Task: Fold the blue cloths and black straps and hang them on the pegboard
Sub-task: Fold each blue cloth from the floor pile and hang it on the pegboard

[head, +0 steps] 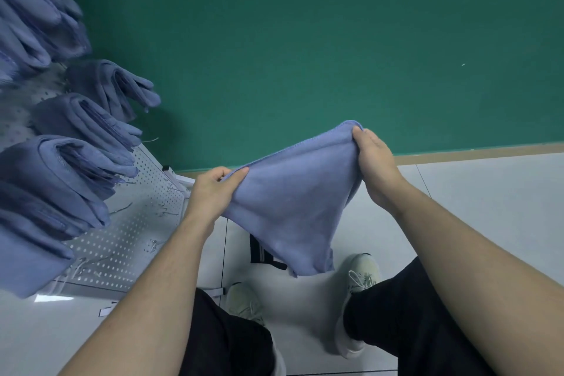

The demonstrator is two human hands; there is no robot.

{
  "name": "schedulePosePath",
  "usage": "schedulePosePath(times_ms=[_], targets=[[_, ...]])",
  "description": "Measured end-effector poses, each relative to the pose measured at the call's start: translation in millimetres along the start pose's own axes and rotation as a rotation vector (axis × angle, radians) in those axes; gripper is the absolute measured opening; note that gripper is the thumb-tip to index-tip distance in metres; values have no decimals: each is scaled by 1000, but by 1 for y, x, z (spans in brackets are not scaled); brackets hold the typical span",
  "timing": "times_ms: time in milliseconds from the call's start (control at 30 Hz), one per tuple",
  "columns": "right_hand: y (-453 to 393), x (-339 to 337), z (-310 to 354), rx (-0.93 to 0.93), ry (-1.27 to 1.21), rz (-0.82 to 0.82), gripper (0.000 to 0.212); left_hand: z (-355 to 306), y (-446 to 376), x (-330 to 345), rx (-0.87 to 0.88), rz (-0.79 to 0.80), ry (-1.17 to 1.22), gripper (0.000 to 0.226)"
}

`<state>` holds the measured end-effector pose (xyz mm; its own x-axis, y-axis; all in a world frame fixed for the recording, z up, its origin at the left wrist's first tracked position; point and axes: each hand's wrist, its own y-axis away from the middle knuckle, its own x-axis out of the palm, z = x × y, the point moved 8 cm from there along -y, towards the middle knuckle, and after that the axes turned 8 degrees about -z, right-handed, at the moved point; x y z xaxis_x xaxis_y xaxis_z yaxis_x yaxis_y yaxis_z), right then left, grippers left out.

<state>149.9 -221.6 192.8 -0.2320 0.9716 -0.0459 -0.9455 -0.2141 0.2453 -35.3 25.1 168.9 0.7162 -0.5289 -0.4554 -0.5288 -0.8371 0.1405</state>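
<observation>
Head view looks down on a person standing just beside a white pegboard, which serves as the landmark. Out from the pegboard, over the person's shoes, a blue cloth hangs in the air, stretched by its top edge between both hands. The left hand, nearer the pegboard, pinches one corner between thumb and curled fingers; the right hand, farther from it and held higher, has its grip closed round the other corner. Holding it by the two upper corners lets the weight pull the fabric straight, which probably readies it for a fold down the middle; the lower part already drapes in a soft double layer and tapers to a point.

The cloth looks like napped microfibre, matte, limp, with a stitched hem along the taut edge. It should crease easily and hold no shape of its own.

On the pegboard, several folded cloths already hang over hooks in thick rolled bundles, stacked up its face. The board is perforated sheet metal with thin wire hooks free lower down. On the floor tiles below the hanging cloth lies a black strap with pale stripes, partly hidden.
</observation>
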Motion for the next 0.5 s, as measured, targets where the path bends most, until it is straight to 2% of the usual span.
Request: schedulePosePath(times_ms=[100,200,267,333,500], targets=[[-5,-9,-3,0,29,-65,25,3,-2,-6,-18,-30,9,35],[-8,-8,-10,34,111,-38,27,5,-6,-11,-15,-64,41,31],[-9,-8,-11,48,133,-26,25,8,-8,-13,-72,-70,117,30],[-10,-8,-12,54,102,-25,23,12,-7,-11,-146,-56,189,32],[-10,-2,-15,109,7,28,25,4,-4,3,-158,-5,319,32]])
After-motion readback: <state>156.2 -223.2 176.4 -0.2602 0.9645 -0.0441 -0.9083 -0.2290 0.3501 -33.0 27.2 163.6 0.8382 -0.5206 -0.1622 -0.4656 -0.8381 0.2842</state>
